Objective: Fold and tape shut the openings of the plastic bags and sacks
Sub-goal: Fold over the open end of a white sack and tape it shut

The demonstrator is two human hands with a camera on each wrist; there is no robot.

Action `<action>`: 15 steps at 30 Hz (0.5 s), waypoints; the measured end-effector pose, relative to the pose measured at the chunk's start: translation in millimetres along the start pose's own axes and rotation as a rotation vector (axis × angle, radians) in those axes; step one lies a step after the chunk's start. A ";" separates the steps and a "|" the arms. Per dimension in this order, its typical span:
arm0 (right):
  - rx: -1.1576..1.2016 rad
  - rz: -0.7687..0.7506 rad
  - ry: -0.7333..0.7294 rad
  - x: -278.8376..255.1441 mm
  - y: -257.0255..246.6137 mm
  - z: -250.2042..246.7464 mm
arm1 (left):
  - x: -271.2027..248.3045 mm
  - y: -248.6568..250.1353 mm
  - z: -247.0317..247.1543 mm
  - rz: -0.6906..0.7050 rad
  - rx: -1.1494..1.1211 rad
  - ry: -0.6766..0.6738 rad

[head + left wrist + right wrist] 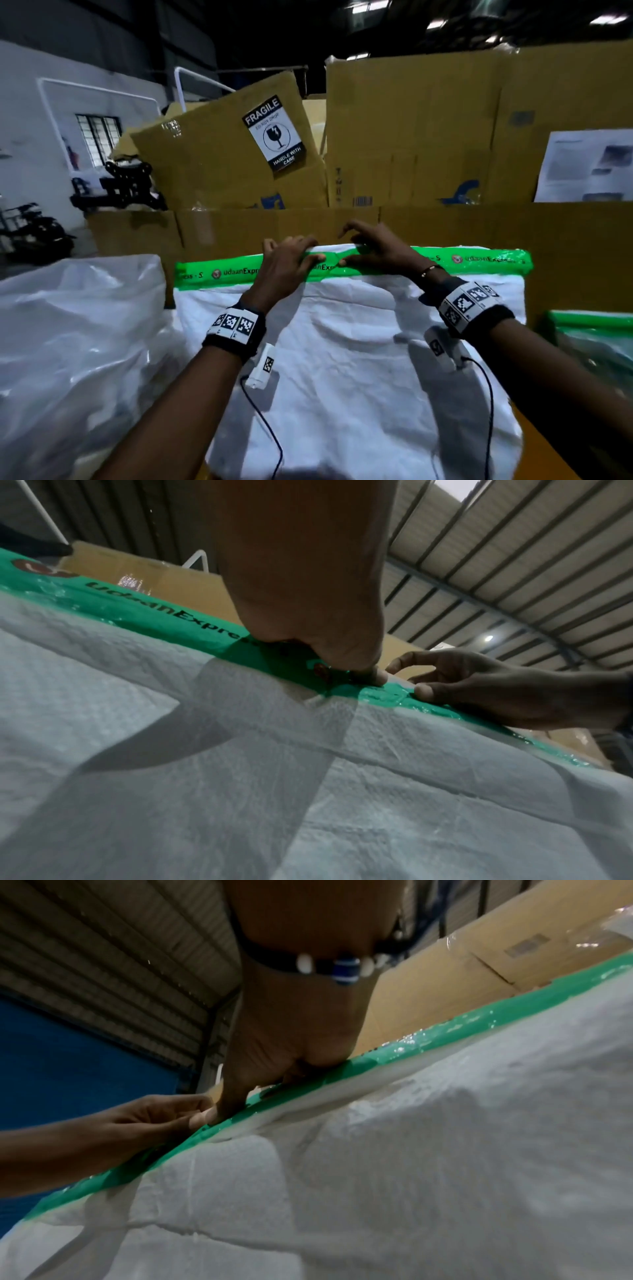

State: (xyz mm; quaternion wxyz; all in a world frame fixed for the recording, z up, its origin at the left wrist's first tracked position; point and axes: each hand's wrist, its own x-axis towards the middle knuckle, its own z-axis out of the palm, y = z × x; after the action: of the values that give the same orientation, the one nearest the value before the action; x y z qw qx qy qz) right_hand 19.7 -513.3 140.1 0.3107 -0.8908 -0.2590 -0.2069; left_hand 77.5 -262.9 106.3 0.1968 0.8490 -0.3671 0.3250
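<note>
That white woven plastic sack [342, 342] lying flat on the surface looks light and floppy, and the glossy green printed tape [479, 262] along its folded far edge looks slick, so I'd say hold it at the stiffer taped fold. The left hand [287, 263] and right hand [373, 248] meet mid-strip, thumbs pressing the tape, fingers bent over the far edge. The head view shows the full strip; the wrist views show the thumb tips [424, 689] flat on the tape.
</note>
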 end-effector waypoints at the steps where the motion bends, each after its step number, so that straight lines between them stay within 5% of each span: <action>1: 0.002 -0.001 -0.016 -4.1 7.0 7.5 | -6.6 -0.7 10.0 -0.018 0.010 -0.021; 10: -0.206 0.097 -0.027 -10.5 53.9 44.2 | -93.8 -14.5 41.3 -0.296 0.029 0.185; 15: -0.329 0.148 -0.026 -9.2 67.8 63.8 | -166.9 -38.7 56.4 -0.523 -0.024 0.015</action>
State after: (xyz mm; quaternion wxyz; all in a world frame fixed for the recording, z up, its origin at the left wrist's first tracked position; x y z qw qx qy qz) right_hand 65.8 -519.8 59.0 0.1720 -0.9488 -0.1595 -0.2116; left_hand 43.0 -187.3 -53.8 0.2870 0.9102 -0.1378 0.2650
